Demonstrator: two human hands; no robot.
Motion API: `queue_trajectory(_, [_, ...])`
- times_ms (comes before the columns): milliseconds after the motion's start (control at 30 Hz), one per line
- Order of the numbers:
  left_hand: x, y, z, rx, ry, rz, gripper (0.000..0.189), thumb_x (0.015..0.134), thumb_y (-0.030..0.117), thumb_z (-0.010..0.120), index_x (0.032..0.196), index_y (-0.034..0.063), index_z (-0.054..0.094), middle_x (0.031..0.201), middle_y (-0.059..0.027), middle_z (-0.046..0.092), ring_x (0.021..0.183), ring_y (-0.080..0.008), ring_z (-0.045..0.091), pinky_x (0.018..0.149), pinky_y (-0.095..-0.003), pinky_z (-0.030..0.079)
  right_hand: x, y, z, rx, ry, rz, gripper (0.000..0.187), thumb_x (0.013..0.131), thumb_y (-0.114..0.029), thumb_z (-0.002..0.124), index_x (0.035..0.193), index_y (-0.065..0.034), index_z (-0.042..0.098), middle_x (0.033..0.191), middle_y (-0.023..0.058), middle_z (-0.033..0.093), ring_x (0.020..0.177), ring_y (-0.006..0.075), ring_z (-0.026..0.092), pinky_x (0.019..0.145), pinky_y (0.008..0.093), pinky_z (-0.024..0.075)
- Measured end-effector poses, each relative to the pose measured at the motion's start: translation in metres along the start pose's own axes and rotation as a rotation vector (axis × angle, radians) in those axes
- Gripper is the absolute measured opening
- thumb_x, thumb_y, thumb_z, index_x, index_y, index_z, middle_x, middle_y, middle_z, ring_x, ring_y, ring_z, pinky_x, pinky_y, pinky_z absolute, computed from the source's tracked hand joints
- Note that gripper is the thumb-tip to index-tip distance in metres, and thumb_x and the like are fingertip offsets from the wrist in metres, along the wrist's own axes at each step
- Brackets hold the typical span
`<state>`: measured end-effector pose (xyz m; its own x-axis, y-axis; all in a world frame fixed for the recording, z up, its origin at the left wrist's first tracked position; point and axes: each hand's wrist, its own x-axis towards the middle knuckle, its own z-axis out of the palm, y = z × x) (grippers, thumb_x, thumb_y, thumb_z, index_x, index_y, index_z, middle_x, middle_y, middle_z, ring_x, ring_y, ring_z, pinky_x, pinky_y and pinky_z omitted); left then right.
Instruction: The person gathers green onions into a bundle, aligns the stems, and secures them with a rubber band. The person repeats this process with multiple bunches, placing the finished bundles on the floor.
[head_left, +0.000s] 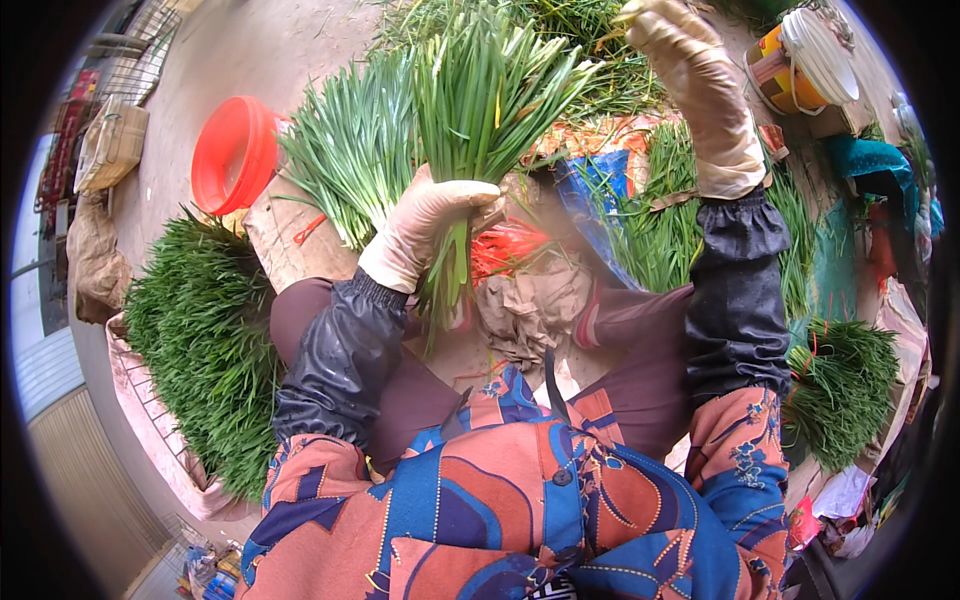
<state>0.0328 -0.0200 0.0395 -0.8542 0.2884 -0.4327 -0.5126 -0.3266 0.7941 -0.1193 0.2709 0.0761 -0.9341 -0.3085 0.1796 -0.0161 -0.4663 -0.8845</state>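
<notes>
My left hand (442, 221), in a pale rubber glove, is closed around a bunch of long green leafy stalks, perhaps garlic chives (476, 112), held upright before me. Beyond it to the left, a laid-out pile of similar stalks (360, 142) rests on a board. My right hand (675, 37), gloved too, is raised at the upper right, near the loose leaves; a small yellowish bit shows at its fingertips, and whether it holds this I cannot tell. Red plastic ties (506, 247) lie just beyond my lap, next to a crumpled brown cloth (532, 300).
A red bucket (236, 157) stands at the left, above a large stack of greens (206, 352). Loose greens (660, 225) lie on sacking at the right. Tied bunches (844, 390) sit by my right elbow. A yellow and white bucket (806, 64) is at the upper right.
</notes>
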Motion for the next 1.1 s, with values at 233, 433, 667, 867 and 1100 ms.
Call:
queue_trajectory(233, [0.005,-0.013,-0.003,0.051,-0.068,-0.026,0.028,0.084,0.009,0.076,0.110,0.0023,0.067,0.086,-0.0019,0.065,0.072,-0.0112,0.060,0.068,-0.0262,0.050,-0.001,0.015,0.044,-0.959,-0.094,-0.313,0.011,0.092,-0.015,0.074,0.097,-0.0049,0.073,0.087,0.0060,0.065,0.083,0.0213,0.067,0.072,0.0342,0.0519])
queue_trajectory(433, [0.000,-0.014,-0.007,0.018,-0.093,-0.077,0.044,0.080,0.008,0.079,0.121,0.0033,0.064,0.095,-0.0019,0.065,0.083,-0.0102,0.061,0.074,-0.0268,0.051,0.000,0.032,0.030,-1.178,-0.262,-0.248,0.013,0.091,-0.013,0.075,0.102,-0.0065,0.074,0.087,0.0021,0.063,0.081,0.0184,0.062,0.074,0.0307,0.0493])
queue_trajectory(667, [-0.004,-0.008,-0.004,0.037,-0.066,-0.084,0.039,0.079,0.010,0.079,0.115,0.0034,0.065,0.090,-0.0024,0.064,0.078,-0.0116,0.060,0.071,-0.0265,0.049,0.002,0.048,0.017,-0.796,-0.380,-0.013,0.016,0.091,-0.004,0.077,0.106,-0.0013,0.073,0.093,-0.0029,0.065,0.090,0.0081,0.063,0.082,0.0231,0.0519])
queue_trajectory(867, [-0.006,-0.004,-0.001,0.023,-0.081,-0.074,0.029,0.079,0.012,0.079,0.104,0.0037,0.066,0.082,-0.0021,0.062,0.071,-0.0113,0.057,0.066,-0.0266,0.047,0.002,0.041,0.020,-0.557,-0.198,0.069,0.018,0.097,-0.014,0.074,0.110,-0.0023,0.073,0.101,-0.0019,0.072,0.094,0.0068,0.064,0.089,0.0251,0.0542])
queue_trajectory(1100, [0.001,-0.005,-0.004,0.087,-0.065,-0.050,0.020,0.081,0.011,0.077,0.096,0.0051,0.065,0.075,-0.0009,0.059,0.065,-0.0106,0.054,0.061,-0.0264,0.044,0.001,0.006,0.029,-0.351,-0.155,0.047,0.018,0.100,-0.022,0.071,0.103,-0.0040,0.070,0.088,-0.0069,0.064,0.079,0.0031,0.054,0.072,0.0211,0.0450])
